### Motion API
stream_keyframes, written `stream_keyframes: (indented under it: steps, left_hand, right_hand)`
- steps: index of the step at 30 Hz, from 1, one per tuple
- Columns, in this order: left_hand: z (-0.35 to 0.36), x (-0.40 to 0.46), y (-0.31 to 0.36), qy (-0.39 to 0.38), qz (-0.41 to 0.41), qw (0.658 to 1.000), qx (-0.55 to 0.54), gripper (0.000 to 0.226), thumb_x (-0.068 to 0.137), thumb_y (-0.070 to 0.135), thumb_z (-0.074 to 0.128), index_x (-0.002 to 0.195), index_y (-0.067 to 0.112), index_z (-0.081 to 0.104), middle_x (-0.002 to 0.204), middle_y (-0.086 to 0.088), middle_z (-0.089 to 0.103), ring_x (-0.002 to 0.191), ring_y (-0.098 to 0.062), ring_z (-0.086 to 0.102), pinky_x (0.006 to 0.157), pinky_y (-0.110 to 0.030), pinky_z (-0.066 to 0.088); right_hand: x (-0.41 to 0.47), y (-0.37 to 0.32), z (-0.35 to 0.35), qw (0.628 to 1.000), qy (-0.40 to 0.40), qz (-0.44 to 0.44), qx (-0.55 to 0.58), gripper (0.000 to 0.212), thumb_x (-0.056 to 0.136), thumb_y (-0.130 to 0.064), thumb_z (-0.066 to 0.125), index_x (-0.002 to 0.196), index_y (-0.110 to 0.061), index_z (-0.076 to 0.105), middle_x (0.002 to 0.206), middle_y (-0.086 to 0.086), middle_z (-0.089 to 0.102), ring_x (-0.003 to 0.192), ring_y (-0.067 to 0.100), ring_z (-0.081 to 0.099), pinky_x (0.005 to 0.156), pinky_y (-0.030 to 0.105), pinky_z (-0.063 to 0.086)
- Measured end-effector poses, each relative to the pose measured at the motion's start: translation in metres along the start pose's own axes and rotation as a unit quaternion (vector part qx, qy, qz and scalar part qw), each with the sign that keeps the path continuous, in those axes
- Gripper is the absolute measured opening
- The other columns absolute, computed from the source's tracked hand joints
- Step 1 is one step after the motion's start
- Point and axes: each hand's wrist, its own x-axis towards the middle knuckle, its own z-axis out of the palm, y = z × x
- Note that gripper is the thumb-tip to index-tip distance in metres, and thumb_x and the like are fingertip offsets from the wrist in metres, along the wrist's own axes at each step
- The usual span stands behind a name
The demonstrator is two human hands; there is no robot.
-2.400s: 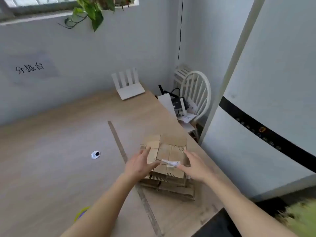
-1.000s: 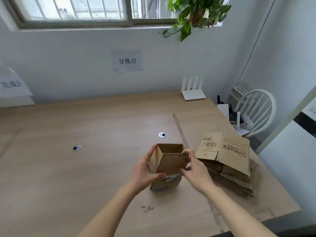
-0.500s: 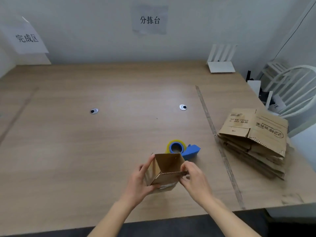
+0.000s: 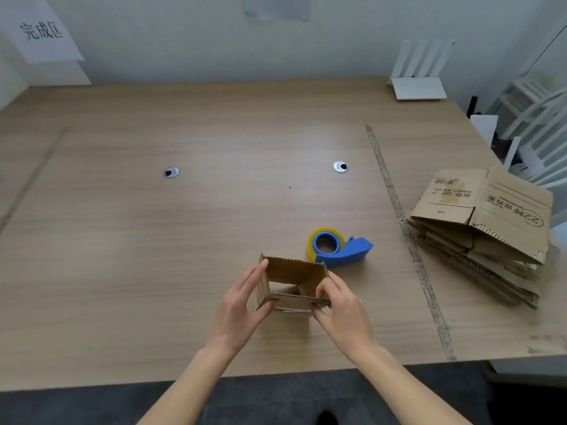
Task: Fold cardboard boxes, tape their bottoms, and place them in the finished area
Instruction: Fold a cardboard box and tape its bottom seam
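Holding a small brown corrugated cardboard box (image 4: 291, 283) just above the pale wooden table (image 4: 153, 240) near its front edge, the person has it opened into a square tube. The left hand (image 4: 242, 305) grasps its left wall, fingers laid up the outside and thumb along the near edge. The right hand (image 4: 340, 308) pinches the near right corner with curled fingers. The open mouth points up and slightly toward the camera, so the tube's long axis seems to run roughly upright, leaning a little toward twelve o'clock; the lower end is hidden behind the near wall and the hands.

Judging by this, the step in hand is squaring the tube before closing its bottom. Next the box likely needs turning over, its bottom flaps folding flat, then sealing. A blue tape dispenser with a yellow-rimmed roll (image 4: 337, 248) lies just beyond the box at about one o'clock, within easy reach of the right hand. A stack of flattened brown cardboard boxes (image 4: 481, 228) sits at three o'clock, well apart. A white paper sign with black characters (image 4: 41, 30) hangs at ten o'clock, possibly marking the finished area.
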Motion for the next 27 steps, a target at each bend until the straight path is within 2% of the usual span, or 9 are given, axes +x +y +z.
stream_keyframes:
  steps: [3,6,10,12,14,17,20,25,27]
  left_hand:
    - [-0.003,-0.003,0.002,0.031,-0.011,0.999,-0.003,0.085,0.082,0.043,0.076,0.155,0.038,0.034,0.152,0.017,0.047,0.133,-0.002,0.052,0.105,-0.016,0.045]
    - [-0.003,-0.007,0.006,0.046,-0.036,0.998,0.004,0.080,0.081,0.053,0.073,0.151,0.030,0.043,0.145,0.012,0.054,0.121,-0.006,0.059,0.096,-0.020,0.049]
    - [-0.005,-0.010,0.005,0.053,-0.078,0.996,0.001,0.066,0.086,0.061,0.063,0.143,0.029,0.054,0.143,0.012,0.056,0.127,-0.003,0.053,0.104,-0.025,0.046]
    - [-0.006,-0.009,0.005,0.065,-0.100,0.993,0.003,0.058,0.088,0.060,0.059,0.136,0.027,0.061,0.139,0.008,0.061,0.123,-0.010,0.059,0.102,-0.032,0.051]
    - [-0.007,-0.009,0.006,0.078,-0.111,0.991,0.007,0.049,0.090,0.054,0.059,0.128,0.025,0.067,0.132,0.005,0.066,0.114,-0.016,0.066,0.094,-0.039,0.058]
    - [-0.007,-0.006,0.005,0.086,-0.118,0.989,0.009,0.036,0.093,0.043,0.063,0.124,0.026,0.070,0.126,0.005,0.070,0.103,-0.013,0.069,0.086,-0.039,0.061]
    - [-0.007,-0.004,0.004,0.085,-0.122,0.989,0.009,0.035,0.092,0.031,0.072,0.127,0.029,0.069,0.127,0.010,0.069,0.101,-0.009,0.067,0.084,-0.036,0.061]
    - [-0.008,-0.007,0.004,0.068,-0.088,0.993,0.025,0.046,0.088,0.017,0.074,0.133,0.026,0.067,0.134,0.008,0.066,0.119,-0.008,0.063,0.097,-0.035,0.057]
    - [-0.008,-0.011,0.004,0.057,-0.066,0.995,0.053,0.049,0.086,0.017,0.077,0.133,0.026,0.066,0.136,0.006,0.064,0.122,-0.009,0.061,0.102,-0.024,0.051]
  right_hand:
    - [0.003,-0.006,0.007,1.000,-0.005,-0.014,-0.002,0.036,0.083,-0.022,0.080,0.088,-0.031,0.046,0.112,-0.014,0.054,0.083,0.003,0.056,0.070,0.007,0.043]
    - [0.005,-0.009,0.011,1.000,-0.007,-0.013,0.008,0.036,0.083,-0.022,0.080,0.087,-0.031,0.045,0.130,-0.008,0.057,0.090,0.005,0.062,0.078,0.010,0.044]
    - [0.003,-0.011,0.015,0.999,-0.024,-0.014,0.024,0.027,0.087,-0.032,0.075,0.091,-0.034,0.049,0.159,-0.007,0.037,0.129,0.011,0.056,0.095,0.019,0.043]
    - [0.004,-0.013,0.014,0.998,-0.021,-0.005,0.052,0.022,0.089,-0.050,0.068,0.099,-0.037,0.053,0.161,-0.010,0.034,0.131,0.010,0.054,0.095,0.019,0.042]
    - [0.007,-0.017,0.011,0.997,-0.010,0.005,0.076,0.033,0.092,-0.062,0.055,0.118,-0.041,0.055,0.158,-0.012,0.037,0.128,0.010,0.055,0.093,0.021,0.044]
    - [0.016,-0.019,0.008,0.998,0.010,-0.002,0.069,0.050,0.099,-0.053,0.051,0.145,-0.034,0.047,0.152,-0.013,0.043,0.131,0.010,0.051,0.102,0.028,0.046]
    - [0.022,-0.017,0.006,0.998,-0.016,0.016,0.061,0.058,0.099,-0.050,0.054,0.152,-0.029,0.040,0.156,-0.013,0.037,0.137,0.009,0.045,0.109,0.029,0.041]
    - [0.028,-0.011,0.004,0.996,-0.070,0.019,0.056,0.077,0.094,-0.052,0.060,0.159,-0.030,0.023,0.163,-0.014,0.023,0.144,0.008,0.033,0.114,0.029,0.034]
    - [0.028,-0.008,0.004,0.995,-0.088,0.020,0.053,0.084,0.092,-0.054,0.060,0.160,-0.031,0.017,0.162,-0.014,0.019,0.140,0.007,0.036,0.109,0.027,0.037]
